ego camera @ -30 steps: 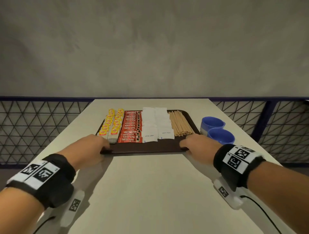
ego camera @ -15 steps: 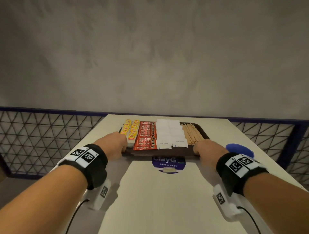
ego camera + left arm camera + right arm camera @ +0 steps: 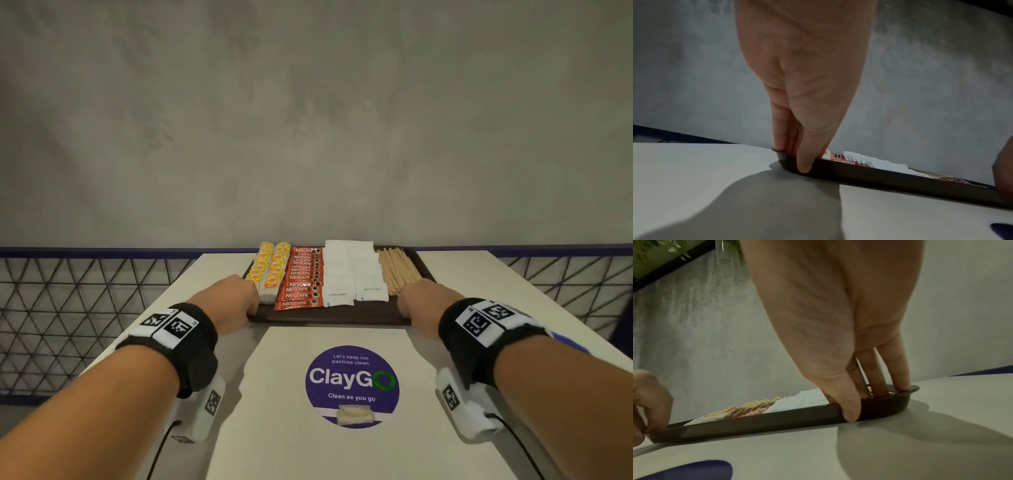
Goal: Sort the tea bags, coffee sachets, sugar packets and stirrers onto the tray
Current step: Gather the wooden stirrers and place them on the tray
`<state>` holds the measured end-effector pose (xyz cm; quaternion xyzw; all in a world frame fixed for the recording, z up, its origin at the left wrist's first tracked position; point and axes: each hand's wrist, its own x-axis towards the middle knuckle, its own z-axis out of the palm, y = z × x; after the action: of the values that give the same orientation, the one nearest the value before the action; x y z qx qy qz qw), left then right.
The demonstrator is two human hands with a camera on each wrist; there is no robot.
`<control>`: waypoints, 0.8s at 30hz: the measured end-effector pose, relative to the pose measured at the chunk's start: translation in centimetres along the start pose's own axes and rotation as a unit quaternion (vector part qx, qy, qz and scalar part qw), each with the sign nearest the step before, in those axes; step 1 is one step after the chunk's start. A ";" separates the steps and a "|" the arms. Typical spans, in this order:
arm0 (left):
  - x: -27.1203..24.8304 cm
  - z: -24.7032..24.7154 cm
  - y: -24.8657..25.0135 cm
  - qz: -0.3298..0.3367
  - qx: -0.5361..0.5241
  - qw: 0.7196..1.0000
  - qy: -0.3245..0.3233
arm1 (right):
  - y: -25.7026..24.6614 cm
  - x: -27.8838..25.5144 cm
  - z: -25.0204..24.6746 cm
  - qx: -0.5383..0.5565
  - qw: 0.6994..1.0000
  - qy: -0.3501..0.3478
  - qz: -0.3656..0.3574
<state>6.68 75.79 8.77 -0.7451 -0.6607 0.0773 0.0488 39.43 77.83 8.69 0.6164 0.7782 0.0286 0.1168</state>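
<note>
head view: left hand (image 3: 228, 298) and right hand (image 3: 422, 302) each pinch the near rim of the tray (image 3: 329, 313), thumbs outside, fingers inside; tray rests on the table (image 3: 342, 452).

One tray (image 3: 329, 317); two hands (image 3: 230, 298); perhaps ten coffee sachets (image 3: 301, 277).

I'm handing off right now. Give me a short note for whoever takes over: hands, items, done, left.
Left hand grips the tray at its near left corner; right hand grips the near right corner.
On the tray in rows, left to right: tea bags, coffee sachets, sugar packets, stirrers.
Done: sorting looks complete.
Left: probably just release the tray, which sits on the table.
</note>
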 end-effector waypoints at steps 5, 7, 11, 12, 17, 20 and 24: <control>0.9 0.7 -0.3 -0.002 -0.006 1.000 -0.002 | 0.1 1.1 0.2 -0.016 1.000 -0.010 -0.001; 1.0 0.8 -0.3 -0.003 0.000 1.000 -0.003 | 0.0 0.9 0.2 -0.021 1.000 -0.009 -0.010; 0.1 0.3 -0.2 -0.007 0.013 1.000 0.003 | 0.2 -1.4 -1.1 0.012 0.999 -0.013 -0.027; -0.3 -0.1 0.2 -0.003 0.023 1.000 0.002 | 0.6 -2.4 -1.8 0.031 0.999 0.000 -0.033; -3.1 -4.2 5.1 0.072 0.060 0.994 0.048 | 5.3 -9.5 -6.5 0.142 0.984 0.094 -0.055; -5.6 -7.3 11.3 0.143 0.065 0.982 0.105 | 10.1 -14.3 -6.5 0.126 0.986 0.101 -0.049; -10.4 -10.1 21.6 0.271 0.028 0.954 0.128 | 16.1 -18.2 -3.2 0.050 0.997 0.052 -0.011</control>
<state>28.40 63.15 15.49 -0.8980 -0.4199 0.0100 0.1312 57.95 64.43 17.54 0.6105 0.7905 0.0205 0.0455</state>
